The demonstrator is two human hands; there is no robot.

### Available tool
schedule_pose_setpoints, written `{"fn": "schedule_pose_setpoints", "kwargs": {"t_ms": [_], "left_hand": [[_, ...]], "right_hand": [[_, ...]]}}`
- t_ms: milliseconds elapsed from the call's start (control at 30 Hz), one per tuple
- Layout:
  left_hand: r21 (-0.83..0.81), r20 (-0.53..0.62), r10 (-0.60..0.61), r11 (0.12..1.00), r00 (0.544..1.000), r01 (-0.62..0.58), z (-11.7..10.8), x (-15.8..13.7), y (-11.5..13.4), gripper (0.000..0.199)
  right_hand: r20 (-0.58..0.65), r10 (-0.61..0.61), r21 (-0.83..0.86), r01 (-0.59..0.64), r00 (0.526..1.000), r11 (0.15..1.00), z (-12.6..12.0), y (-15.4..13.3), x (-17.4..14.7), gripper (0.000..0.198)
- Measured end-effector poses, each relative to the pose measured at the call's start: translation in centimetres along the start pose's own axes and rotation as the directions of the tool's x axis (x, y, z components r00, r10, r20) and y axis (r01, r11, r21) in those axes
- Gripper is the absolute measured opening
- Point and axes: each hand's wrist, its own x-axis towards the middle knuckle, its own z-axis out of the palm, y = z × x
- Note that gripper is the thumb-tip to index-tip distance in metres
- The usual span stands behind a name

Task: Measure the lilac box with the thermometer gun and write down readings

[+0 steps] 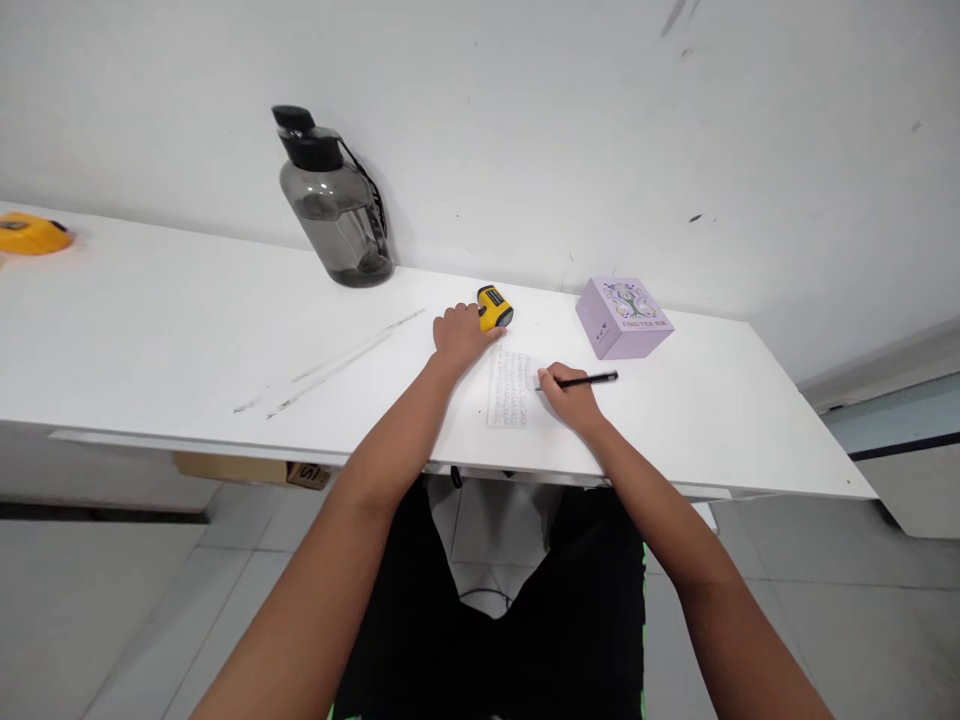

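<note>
My left hand [459,335] is closed against a small yellow-and-black handheld device [495,309], its thumb along the near side. The hand hides part of the device, so I cannot tell its exact kind. Below it, a sheet of paper [510,388] covered in rows of handwriting lies flat on the white table. At the sheet's right edge my right hand [568,393] grips a black pen [598,379]. The pen's tip end points left toward the writing, and its back end sticks out to the right.
A lilac tea box [624,320] stands behind and right of my right hand. At the back left, a large grey water bottle [337,215] leans in view near the wall. An orange-yellow object [34,234] lies far left. Dark streaks mark the white table [165,330].
</note>
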Motion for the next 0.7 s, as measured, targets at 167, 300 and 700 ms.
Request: {"fn": "schedule_pose_setpoints", "kwargs": {"t_ms": [167,300,700], "left_hand": [[0.024,-0.009,0.013,1.0,1.0,-0.013,0.0,-0.1,-0.1,0.068],[-0.005,-0.015,0.029,1.0,0.999,-0.03,-0.1,-0.1,-0.1,0.076],[-0.206,-0.132,-0.074,0.977,0.988,0.046,-0.2,0.2,-0.5,0.078]], "right_hand": [[-0.057,-0.158,-0.24,0.14,0.986,0.961,0.0,-0.5,-0.4,0.033],[-0.06,-0.16,-0.436,0.118,0.985,0.892,0.3,-0.3,0.0,0.036],[-0.371,-0.261,-0.695,-0.081,0.891,0.714,-5.4,0.0,5.2,0.054]]}}
